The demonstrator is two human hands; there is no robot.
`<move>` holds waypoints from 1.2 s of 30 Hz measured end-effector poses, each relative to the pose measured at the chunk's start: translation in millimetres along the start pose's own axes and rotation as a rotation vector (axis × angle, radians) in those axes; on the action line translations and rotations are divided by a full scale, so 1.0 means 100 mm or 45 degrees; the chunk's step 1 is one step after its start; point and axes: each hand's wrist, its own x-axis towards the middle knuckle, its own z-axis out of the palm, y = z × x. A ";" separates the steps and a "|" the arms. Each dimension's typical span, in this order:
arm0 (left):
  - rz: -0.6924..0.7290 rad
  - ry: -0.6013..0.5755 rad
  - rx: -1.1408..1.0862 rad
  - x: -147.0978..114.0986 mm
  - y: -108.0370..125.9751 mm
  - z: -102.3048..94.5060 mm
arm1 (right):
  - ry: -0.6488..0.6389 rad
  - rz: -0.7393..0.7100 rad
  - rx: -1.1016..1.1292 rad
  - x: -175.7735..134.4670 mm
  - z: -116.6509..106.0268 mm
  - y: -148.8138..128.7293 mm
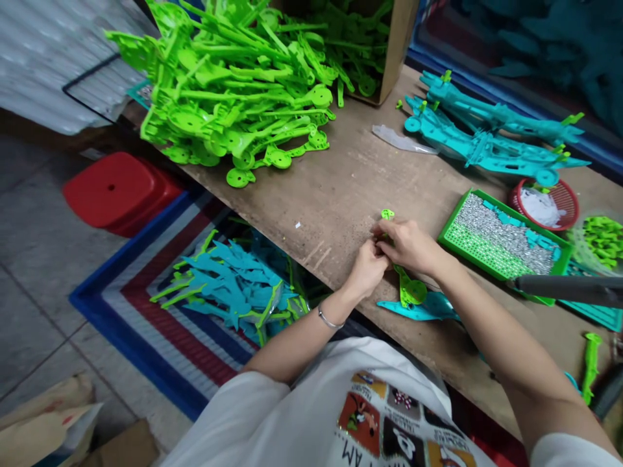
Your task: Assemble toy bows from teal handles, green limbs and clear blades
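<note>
Close to the table's front edge, my left hand (pixel 368 267) and my right hand (pixel 407 244) meet over a long lime-green plastic part (pixel 411 292). Its small round tip pokes out beyond my fingers, and its wider disc end shows below them. Both hands are closed around its middle. The fingertips overlap, so whether a smaller piece is between them cannot be seen. Under the disc end, a teal curved plastic piece (pixel 438 307) lies on the table, partly behind my right forearm.
A heap of lime-green parts (pixel 233 97) covers the table's far left. Teal frames (pixel 491 139) lie at back right. A green basket (pixel 445 235) holds small metal pieces, beside a red basket (pixel 573 211). Below stands a blue-rimmed crate (pixel 129 347); a red stool (pixel 114 188) is nearby.
</note>
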 end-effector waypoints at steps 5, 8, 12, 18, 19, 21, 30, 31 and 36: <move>-0.009 -0.043 -0.029 -0.02 0.05 0.02 | 0.050 -0.083 0.100 -0.02 -0.06 0.08; -0.039 -0.080 -0.074 -0.06 0.11 0.05 | 0.068 -0.085 0.252 -0.08 -0.15 0.16; -0.077 -0.099 -0.110 -0.09 0.16 0.07 | 0.090 -0.067 0.355 -0.11 -0.18 0.27; -0.075 -0.106 -0.096 -0.08 0.15 0.06 | 0.166 -0.020 0.321 -0.10 -0.09 0.26; -0.076 -0.107 -0.083 -0.08 0.14 0.05 | 0.188 0.005 0.304 -0.11 -0.07 0.24; -0.075 -0.117 -0.066 -0.07 0.12 0.03 | 0.230 0.076 0.262 -0.12 -0.04 0.20; -0.035 -0.152 -0.051 -0.04 0.06 0.00 | 0.320 0.273 0.284 -0.16 0.07 0.13; -0.035 -0.156 -0.056 -0.04 0.06 0.00 | 0.318 0.280 0.289 -0.16 0.07 0.12; -0.025 -0.153 -0.040 -0.04 0.06 0.00 | 0.316 0.310 0.200 -0.14 0.04 0.09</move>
